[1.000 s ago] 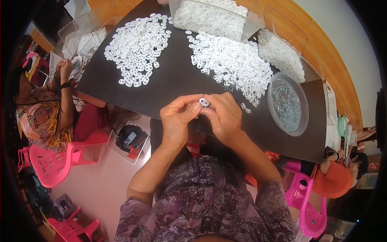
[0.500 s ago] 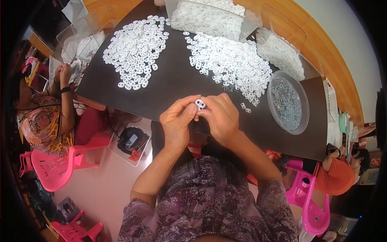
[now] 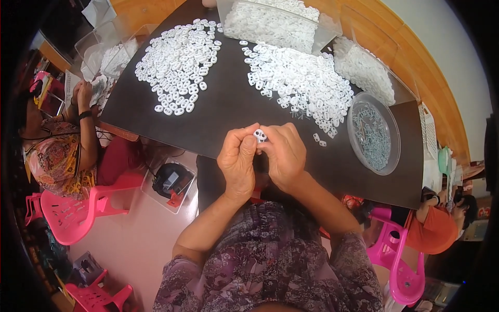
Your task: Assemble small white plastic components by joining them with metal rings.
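Note:
My left hand (image 3: 238, 160) and my right hand (image 3: 283, 155) meet above the near edge of a dark table (image 3: 228, 109), fingertips pinched together on one small white plastic piece (image 3: 259, 135). To the far left of my hands lies a spread pile of the same white pieces (image 3: 179, 65). A second pile (image 3: 301, 86) lies just beyond my right hand, with two loose pieces (image 3: 318, 139) beside it. At the right stands a round clear bowl of small metal parts (image 3: 374, 132).
Clear bins of white pieces (image 3: 275, 21) stand at the table's far edge. A seated person (image 3: 57, 151) works at the left, another in orange (image 3: 431, 229) at the right. Pink plastic chairs (image 3: 78, 213) stand around, and a clear box holding a black device (image 3: 169, 182) sits on the floor.
Both hands stay pinched on the white piece, which has turned slightly between my fingertips. The piles and bowl have not moved.

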Demonstrator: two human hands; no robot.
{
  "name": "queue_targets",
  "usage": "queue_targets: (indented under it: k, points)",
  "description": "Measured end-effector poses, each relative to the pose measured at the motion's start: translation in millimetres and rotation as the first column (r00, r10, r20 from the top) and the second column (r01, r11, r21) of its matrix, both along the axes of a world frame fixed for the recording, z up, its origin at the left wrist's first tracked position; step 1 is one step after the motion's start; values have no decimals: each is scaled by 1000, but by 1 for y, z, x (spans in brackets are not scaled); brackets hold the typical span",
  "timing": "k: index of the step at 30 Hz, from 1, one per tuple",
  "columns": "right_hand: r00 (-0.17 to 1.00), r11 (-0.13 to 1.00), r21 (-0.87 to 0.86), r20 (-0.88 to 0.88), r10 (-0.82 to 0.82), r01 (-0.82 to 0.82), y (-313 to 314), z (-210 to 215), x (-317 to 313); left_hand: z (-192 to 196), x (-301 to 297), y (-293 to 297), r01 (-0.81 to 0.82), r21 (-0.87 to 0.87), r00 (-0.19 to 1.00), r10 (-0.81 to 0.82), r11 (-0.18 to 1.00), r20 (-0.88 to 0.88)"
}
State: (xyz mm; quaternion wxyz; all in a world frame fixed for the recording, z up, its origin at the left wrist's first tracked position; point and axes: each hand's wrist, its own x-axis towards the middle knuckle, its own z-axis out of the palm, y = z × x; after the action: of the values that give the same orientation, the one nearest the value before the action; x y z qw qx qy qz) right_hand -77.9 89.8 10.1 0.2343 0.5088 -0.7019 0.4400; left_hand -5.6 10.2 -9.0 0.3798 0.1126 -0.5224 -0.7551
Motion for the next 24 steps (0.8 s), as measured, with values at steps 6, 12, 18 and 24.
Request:
queue_targets:
  k: [6,12,18,24]
  points:
    - [1000,999,-30,4,-24,24,-2,-3,4,1,-2,4,-24,34,1000,24,999,-9]
    - [998,998,-49,50,-40,42,-3,-6,10,-3,1,7,-28,56,1000,29,998,-8]
    - [998,994,-91,35,-56,59,-7,-8,12,-6,0,7,-37,69,999,39,997,-21]
    - [998,992,-104,11,-68,68,-10,-6,13,-6,0,7,-108,-20,994,108,994,0]
